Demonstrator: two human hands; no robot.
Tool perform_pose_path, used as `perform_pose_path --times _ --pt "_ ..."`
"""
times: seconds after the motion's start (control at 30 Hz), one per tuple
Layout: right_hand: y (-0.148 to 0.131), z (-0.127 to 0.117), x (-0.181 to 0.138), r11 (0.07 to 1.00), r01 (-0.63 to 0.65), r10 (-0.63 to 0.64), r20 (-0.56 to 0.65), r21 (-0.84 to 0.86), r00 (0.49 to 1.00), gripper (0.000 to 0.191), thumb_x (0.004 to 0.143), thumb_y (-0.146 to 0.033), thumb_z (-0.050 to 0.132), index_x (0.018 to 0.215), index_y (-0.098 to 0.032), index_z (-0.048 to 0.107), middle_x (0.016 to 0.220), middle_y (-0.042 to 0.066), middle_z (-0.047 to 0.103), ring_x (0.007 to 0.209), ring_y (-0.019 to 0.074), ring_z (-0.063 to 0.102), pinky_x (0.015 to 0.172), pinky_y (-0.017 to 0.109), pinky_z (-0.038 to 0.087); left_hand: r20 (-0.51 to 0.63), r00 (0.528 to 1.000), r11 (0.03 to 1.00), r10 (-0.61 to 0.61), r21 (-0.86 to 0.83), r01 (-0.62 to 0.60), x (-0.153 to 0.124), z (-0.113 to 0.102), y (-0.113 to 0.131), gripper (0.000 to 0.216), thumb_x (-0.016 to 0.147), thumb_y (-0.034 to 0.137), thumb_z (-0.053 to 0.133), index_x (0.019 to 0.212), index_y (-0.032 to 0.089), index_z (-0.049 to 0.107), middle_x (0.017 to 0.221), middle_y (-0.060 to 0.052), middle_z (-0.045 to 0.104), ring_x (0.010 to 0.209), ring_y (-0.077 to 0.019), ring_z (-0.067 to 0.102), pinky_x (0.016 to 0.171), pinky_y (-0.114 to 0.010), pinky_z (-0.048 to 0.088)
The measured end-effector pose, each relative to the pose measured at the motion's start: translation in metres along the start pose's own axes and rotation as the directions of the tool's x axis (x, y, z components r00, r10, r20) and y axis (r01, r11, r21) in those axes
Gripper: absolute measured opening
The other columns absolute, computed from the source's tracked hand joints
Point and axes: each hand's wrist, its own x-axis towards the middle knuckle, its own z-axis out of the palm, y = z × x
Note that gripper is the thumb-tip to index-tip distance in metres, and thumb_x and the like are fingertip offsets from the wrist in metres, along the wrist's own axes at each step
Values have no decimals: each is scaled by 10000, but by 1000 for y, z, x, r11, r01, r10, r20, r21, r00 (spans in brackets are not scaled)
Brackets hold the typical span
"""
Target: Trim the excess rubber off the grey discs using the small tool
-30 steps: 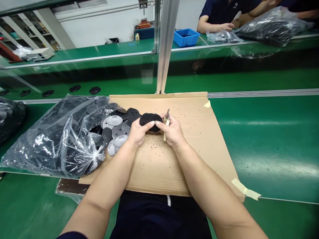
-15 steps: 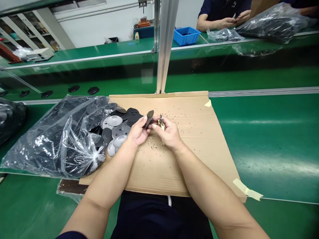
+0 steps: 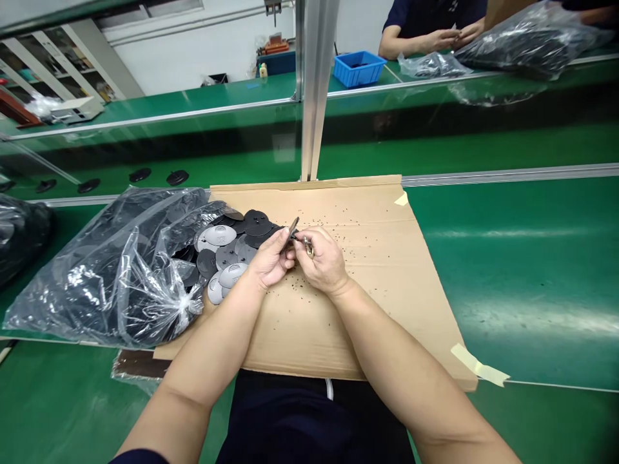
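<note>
My left hand [image 3: 271, 261] is closed on the edge of a dark oval plastic disc [image 3: 293, 227], held tilted nearly edge-on above the cardboard. My right hand [image 3: 323, 261] is wrapped round a pair of small nippers [image 3: 308, 247], mostly covered by the fingers. Its fingers are close against the disc's right face; whether the jaws touch the disc cannot be made out. Left of my hands, a pile of black and grey plastic discs [image 3: 220, 236] spills from a clear plastic bag [image 3: 111, 270]. Tiny dark bits [image 3: 300, 283] lie scattered below and around my hands.
A cardboard sheet [image 3: 387, 309] covers the green bench, taped [image 3: 478, 367] at the right. A metal post [image 3: 314, 96] and clear panel stand at the back. Beyond are a blue bin [image 3: 358, 69], a bagged heap [image 3: 527, 45] and a co-worker's hands [image 3: 454, 37]. Another bag [image 3: 22, 232] sits far left.
My right hand has turned and moved slightly left toward the disc, so the nippers show less. The disc is now seen more edge-on.
</note>
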Motion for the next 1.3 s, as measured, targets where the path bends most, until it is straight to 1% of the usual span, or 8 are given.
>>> perform_pose_path --times 0.23,0.37,0.57,0.7,0.83,1.0,1.13,1.3 --pt "1 5 0 999 -28 29 -37 37 999 98 905 -236 518 941 -197 601 912 66 627 872 197 601 814 329 498 -29 1000 1000 13 -7 -13 1 1 -1 482 615 443 858 899 135 621 711 20 562 482 -25 450 367 -123 322" --pt "12 9 -1 965 -191 214 -118 180 970 151 876 -302 565 978 -198 606 928 58 630 844 194 612 806 340 508 -178 966 982 187 35 -184 6 4 -2 464 585 317 869 926 148 603 794 1 615 592 -71 554 472 -155 433" --pt "35 10 -1 913 -328 396 -336 242 855 220 846 -356 602 971 -175 604 911 69 638 828 206 622 827 371 510 -386 727 813 567 407 -418 51 -5 30 381 637 158 747 1000 182 634 959 -35 676 907 -196 638 836 -335 522" --pt "35 11 -1 945 -281 322 -322 168 891 194 853 -335 596 969 -179 609 918 77 632 825 208 618 816 377 514 -167 552 367 817 889 -274 102 -17 85 322 712 90 637 1023 160 683 1069 -91 645 1074 -263 584 1033 -405 404" --pt "31 9 0 959 -245 278 -319 140 906 163 856 -312 593 955 -184 606 909 77 627 814 204 614 790 368 524 19 606 75 795 989 -129 134 -17 119 512 656 44 682 1157 141 633 1328 -147 482 1247 -302 455 1115 -418 305" --pt "32 8 1 950 -258 303 -326 175 895 166 852 -315 592 948 -181 606 906 78 632 814 203 620 794 363 528 156 729 -39 667 984 -175 121 -7 89 452 656 88 710 1103 120 651 1201 -161 540 1200 -317 483 1091 -420 336" --pt "36 10 0 928 -304 363 -333 217 870 215 838 -345 607 965 -171 611 906 80 646 813 206 626 816 376 523 244 799 -35 549 962 -270 64 4 58 317 683 180 711 999 170 685 1089 -128 598 1059 -305 558 1019 -444 399" --pt "39 12 0 914 -331 396 -342 234 852 271 821 -385 613 971 -159 620 906 84 658 822 207 631 838 379 518 396 805 45 442 886 -461 -64 4 8 202 796 246 624 981 239 703 968 -110 658 935 -271 599 885 -419 470"
